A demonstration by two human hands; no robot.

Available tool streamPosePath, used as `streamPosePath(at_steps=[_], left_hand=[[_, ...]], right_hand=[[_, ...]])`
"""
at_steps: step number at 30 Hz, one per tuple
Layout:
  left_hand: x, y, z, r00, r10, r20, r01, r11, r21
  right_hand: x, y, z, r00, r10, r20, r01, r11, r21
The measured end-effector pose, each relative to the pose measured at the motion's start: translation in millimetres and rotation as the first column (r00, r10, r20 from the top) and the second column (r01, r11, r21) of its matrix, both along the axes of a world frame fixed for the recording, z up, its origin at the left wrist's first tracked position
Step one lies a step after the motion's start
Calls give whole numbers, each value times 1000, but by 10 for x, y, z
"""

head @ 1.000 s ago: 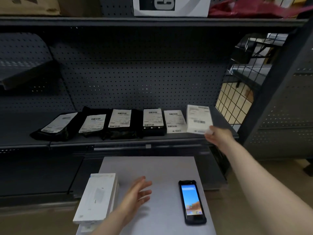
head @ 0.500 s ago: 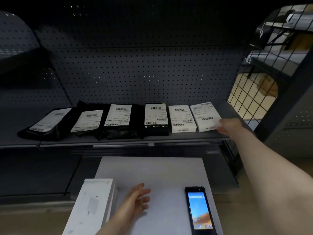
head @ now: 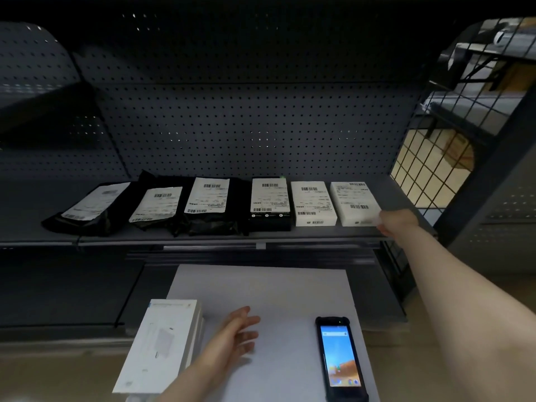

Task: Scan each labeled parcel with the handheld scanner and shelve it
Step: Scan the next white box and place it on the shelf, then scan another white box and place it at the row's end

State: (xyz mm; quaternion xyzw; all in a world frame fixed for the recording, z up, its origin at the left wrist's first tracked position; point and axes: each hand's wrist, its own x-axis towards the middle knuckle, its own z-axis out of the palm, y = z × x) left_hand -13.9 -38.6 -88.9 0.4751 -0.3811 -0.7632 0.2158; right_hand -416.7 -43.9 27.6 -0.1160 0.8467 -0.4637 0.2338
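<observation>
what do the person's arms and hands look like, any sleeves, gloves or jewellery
Both are bare. The left hand and the right hand wear no gloves, and no rings show on the fingers. Both forearms are uncovered as far as the picture reaches: no sleeve, watch or wristband in view.

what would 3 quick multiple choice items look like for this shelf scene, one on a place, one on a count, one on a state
1. Where does the handheld scanner lie?
A. on the shelf
B. on the grey board, right of the left hand
C. in the right hand

2. How many labeled parcels lie in the shelf row?
A. four
B. six
C. nine

3. What is the left hand doing?
A. hovering open, holding nothing
B. gripping the scanner
C. pinching a label

Answers:
1 B, it lies screen up on the grey board.
2 B, six labels show from the left parcel to the rightmost white parcel.
3 A, its fingers are relaxed and empty.
</observation>
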Motion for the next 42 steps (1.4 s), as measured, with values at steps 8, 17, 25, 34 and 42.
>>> streamPosePath(at_steps=[8, 17, 25, 34, 42], left_hand=[[99, 171, 324, 973, -102, 205, 148, 964, -223], [340, 317, 474, 914, -20, 405, 193, 900, -392], [994, 225, 358, 459, 327, 826, 509, 666, -545], [1237, 359, 165, 308, 259, 915, 525, 756, -391], [1172, 396, 465, 758, 391, 522, 200, 623, -756]], right_hand=[[591, 640, -51, 987, -11, -157, 2, 998, -56], [1752, 1060, -738, 988, 156, 24, -151, 979, -134], [2707, 1313, -1152, 943, 300, 145, -292, 953, -77], [3021, 1514, -1123, 913, 332, 236, -324, 943, -72], [3094, 1472, -847, 863, 373, 340, -322, 926, -198]])
